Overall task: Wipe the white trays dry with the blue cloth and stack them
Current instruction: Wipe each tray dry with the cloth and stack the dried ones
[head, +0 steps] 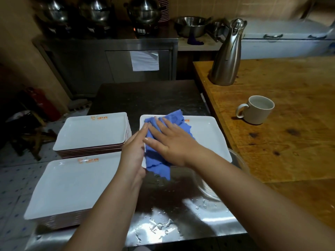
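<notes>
One white tray [204,140] is lying flat on the steel desk [181,220] in front of us, and we are wiping it with the blue cloth [163,140]. Our right hand [170,140] is pressing the cloth down with straight, spread fingers, gripping nothing. Our left hand [135,151] is steadying the tray's near-left edge, its fingers lying straight along the rim; whether the thumb is curling under, we cannot tell. To do this well, we judge, we should be keeping the palm flat, sweeping into the far-right corner not yet covered, and holding the rim firmly so the tray is not sliding on the wet desk. Two stacks [92,134] of trays are waiting to the left, the nearer stack [72,185] overhanging the desk's edge. Water drops [161,225] are sitting near us.
</notes>
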